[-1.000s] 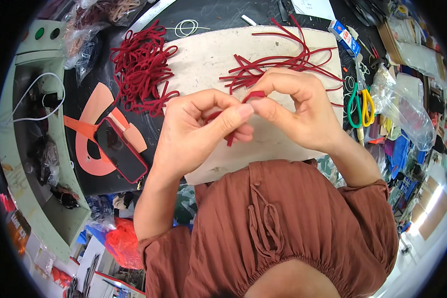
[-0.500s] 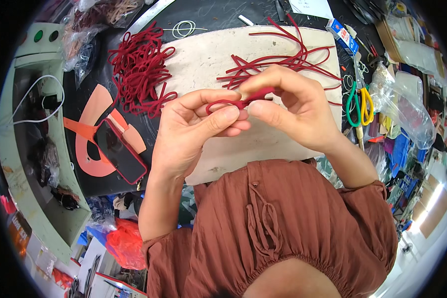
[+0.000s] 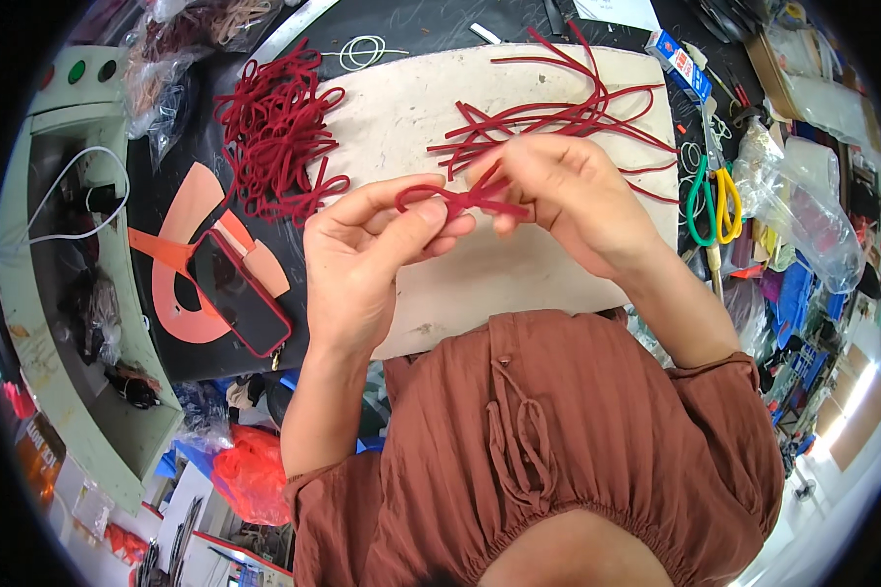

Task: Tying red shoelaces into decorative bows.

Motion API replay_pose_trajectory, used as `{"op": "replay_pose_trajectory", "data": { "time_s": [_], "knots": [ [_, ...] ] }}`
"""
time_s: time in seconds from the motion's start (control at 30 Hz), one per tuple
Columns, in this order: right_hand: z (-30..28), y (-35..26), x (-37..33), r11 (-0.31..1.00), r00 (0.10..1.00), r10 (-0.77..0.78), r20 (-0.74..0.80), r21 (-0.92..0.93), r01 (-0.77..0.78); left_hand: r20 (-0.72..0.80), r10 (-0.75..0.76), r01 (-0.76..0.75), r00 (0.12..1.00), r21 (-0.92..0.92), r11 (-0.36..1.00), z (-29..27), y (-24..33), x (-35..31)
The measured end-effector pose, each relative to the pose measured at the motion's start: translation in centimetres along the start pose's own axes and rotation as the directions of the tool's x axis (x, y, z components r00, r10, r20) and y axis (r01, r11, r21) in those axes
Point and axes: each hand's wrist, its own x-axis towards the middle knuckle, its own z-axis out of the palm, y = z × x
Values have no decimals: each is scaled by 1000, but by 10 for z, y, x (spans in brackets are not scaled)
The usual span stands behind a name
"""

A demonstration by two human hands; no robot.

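Observation:
My left hand (image 3: pixel 367 240) pinches a dark red cord bow (image 3: pixel 475 199) between thumb and fingers. A loop of it sticks out to the left, past the thumb, and loose tails spread right from the middle. Beside those tails is my right hand (image 3: pixel 573 201), its fingers bent and blurred by motion; whether it grips a tail cannot be made out. Both hands are raised over a pale board (image 3: pixel 499 284). Beyond them, several straight red cords (image 3: pixel 558 122) lie on the board. A heap of looped red cords (image 3: pixel 279 137) sits at its left edge.
Left of the board lie a phone (image 3: pixel 240 293) and orange cut pieces (image 3: pixel 178 308) on the black table. Scissors with green and yellow handles (image 3: pixel 724 205) are at the right, near a blue box (image 3: pixel 677 65) and clear plastic bags (image 3: pixel 803 220). A coiled white string (image 3: pixel 362 53) lies beyond the board.
The right thumb and index finger have moved apart from the cord's middle, and the right hand has shifted slightly right. The bow's crossing and tails now show. My left hand keeps its pinch.

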Motion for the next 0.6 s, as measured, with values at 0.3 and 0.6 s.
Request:
{"op": "replay_pose_trajectory", "data": {
  "time_s": [0.3, 0.6],
  "knots": [
    [-50, -14, -7, 591, 845, -520, -123, -767, 251, -335, 367, -319, 868, 193, 928, -48, 6, 7],
    [-86, 2, 6, -206, 794, -493, 354, -935, 289, 31, 817, -398, 575, 884, 246, -37, 9, 28]
  ]
}}
